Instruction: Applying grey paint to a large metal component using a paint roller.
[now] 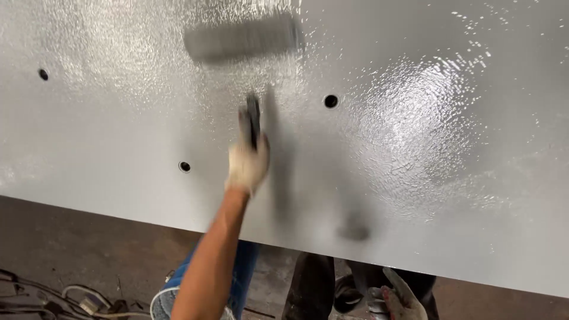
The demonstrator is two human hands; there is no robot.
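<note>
My left hand (247, 163), in a pale work glove, is shut on the dark handle of a paint roller (242, 37). The arm reaches up from the bottom edge over a large grey panel (427, 195). The roller sleeve is blurred with motion and lies across the panel's far part, above the hand. The panel's paint is wet and glossy, with a stippled texture. My right hand (398, 299), in a paint-stained glove, hangs low by the panel's near edge with its fingers loosely apart, holding nothing that I can see.
Three round holes (331, 101) (185, 166) (43, 74) pierce the panel. Below its near edge are a brown floor (71, 249), tangled cables (71, 299) at the bottom left, blue trousers (240, 278) and dark trousers (311, 287).
</note>
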